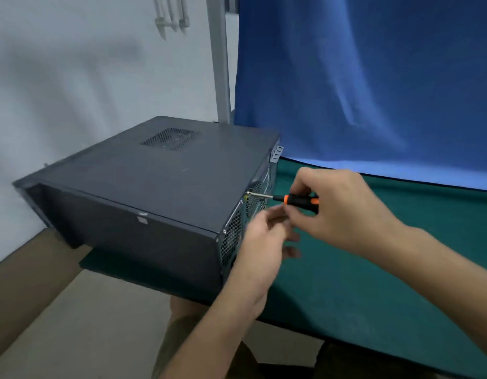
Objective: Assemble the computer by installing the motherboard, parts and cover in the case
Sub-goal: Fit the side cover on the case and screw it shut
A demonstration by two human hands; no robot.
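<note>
Right hand (343, 212) is wrapped round the screwdriver (294, 199), shaft aimed leftward into the case (155, 181) rear (left hand (261, 239) nearer, its hold blurred, untellable)

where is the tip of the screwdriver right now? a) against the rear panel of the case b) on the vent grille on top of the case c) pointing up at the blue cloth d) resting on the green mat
a: the right hand grips the screwdriver roughly level, and its tip meets the rear panel of the case, near the top edge.
</note>
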